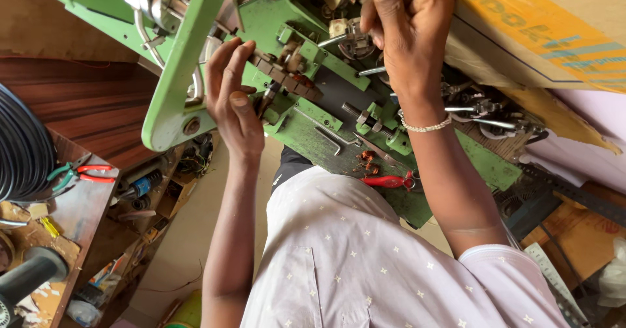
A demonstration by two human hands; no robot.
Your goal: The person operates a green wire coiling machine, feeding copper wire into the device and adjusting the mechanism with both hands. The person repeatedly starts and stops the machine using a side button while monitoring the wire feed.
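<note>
A green metal machine (176, 74) with spindles, clamps and screws fills the top of the view. My left hand (229, 103) reaches up to it, fingers behind a small row of metal clamp blocks (287, 74) and thumb pressed against them. My right hand (405, 31), with a beaded bracelet on the wrist, is higher up. Its fingertips pinch a silvery spindle fitting (352, 38). What lies between those fingertips is hidden. Red-handled cutters (390, 181) and some copper wire scraps (369, 162) lie on the machine's green bed, beside my right forearm.
A wooden shelf (78, 217) at the left holds red-and-green handled pliers (78, 173) and small tools. Black cable coils (23, 145) hang at the far left. A yellow cardboard box (521, 21) leans at the top right, and a white ruler (548, 272) lies at the lower right.
</note>
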